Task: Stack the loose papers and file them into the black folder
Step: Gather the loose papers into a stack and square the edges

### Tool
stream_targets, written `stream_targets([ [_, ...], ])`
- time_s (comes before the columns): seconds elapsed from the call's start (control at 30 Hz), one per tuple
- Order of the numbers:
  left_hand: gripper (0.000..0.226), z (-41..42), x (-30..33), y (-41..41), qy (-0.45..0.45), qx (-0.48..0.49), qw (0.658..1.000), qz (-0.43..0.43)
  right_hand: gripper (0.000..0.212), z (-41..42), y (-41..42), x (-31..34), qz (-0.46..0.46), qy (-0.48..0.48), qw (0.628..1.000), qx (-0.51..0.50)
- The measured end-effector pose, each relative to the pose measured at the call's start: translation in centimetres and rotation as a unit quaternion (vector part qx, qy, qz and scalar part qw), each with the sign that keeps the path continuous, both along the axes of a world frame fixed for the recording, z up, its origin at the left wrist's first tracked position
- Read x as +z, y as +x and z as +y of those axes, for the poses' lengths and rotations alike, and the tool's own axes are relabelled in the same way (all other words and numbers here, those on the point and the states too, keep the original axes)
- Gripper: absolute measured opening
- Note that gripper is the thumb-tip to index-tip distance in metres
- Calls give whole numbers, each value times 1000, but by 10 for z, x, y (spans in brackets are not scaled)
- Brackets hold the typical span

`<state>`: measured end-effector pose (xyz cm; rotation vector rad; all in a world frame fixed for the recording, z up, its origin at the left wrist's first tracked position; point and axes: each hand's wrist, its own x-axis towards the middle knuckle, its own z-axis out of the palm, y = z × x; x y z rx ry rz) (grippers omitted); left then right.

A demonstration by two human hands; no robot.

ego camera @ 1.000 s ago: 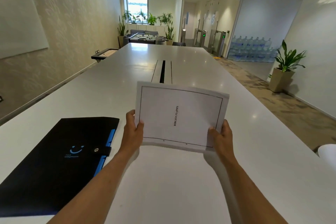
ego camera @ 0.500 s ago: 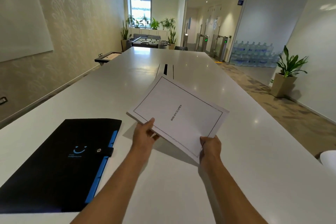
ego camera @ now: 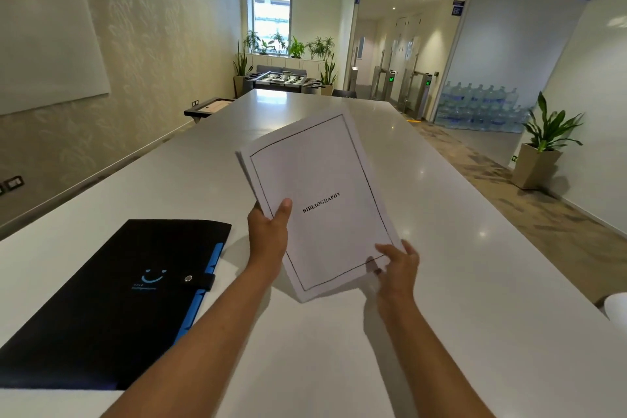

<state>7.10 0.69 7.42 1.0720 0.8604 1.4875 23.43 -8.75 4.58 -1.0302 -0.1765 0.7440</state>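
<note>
A stack of white papers (ego camera: 315, 180), the top sheet framed by a thin black border and printed BIBLIOGRAPHY, is held upright in portrait above the white table (ego camera: 475, 282). My left hand (ego camera: 268, 237) grips the stack's left edge, thumb on the front. My right hand (ego camera: 397, 268) pinches its lower right corner. The black folder (ego camera: 112, 302), with a blue spine edge, a snap strap and a blue smile logo, lies closed on the table to the left of my left forearm.
The long white table runs far ahead. A white rounded object (ego camera: 617, 310) peeks in at the right edge. A potted plant (ego camera: 543, 146) and stacked water bottles (ego camera: 481, 108) stand on the floor at the right.
The stack has been turned from landscape to portrait, rotating clockwise. My left hand moved up along its left edge and my right hand shifted to the lower right corner.
</note>
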Motion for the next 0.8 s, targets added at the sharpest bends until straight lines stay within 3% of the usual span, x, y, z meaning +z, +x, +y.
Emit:
stream_targets([
  [0.1,11,4,12,-11,80,-25,995,60,68,-4,17,19,-204,-58,977,-30],
  [0.17,12,5,22,-14,125,-52,986,99,56,-5,21,35,-323,-31,946,22],
  [0.27,13,3,34,-13,176,-78,974,120,32,-2,19,60,-390,44,913,111],
  [0.4,15,-2,32,-11,176,-73,978,85,34,-1,10,58,-398,97,908,91],
  [0.6,16,-16,-14,-5,116,-61,986,105,34,-8,-3,-1,-389,36,919,44],
  [0.8,18,-18,-15,-1,116,-53,988,86,29,-7,-7,-5,-398,31,916,-27],
])
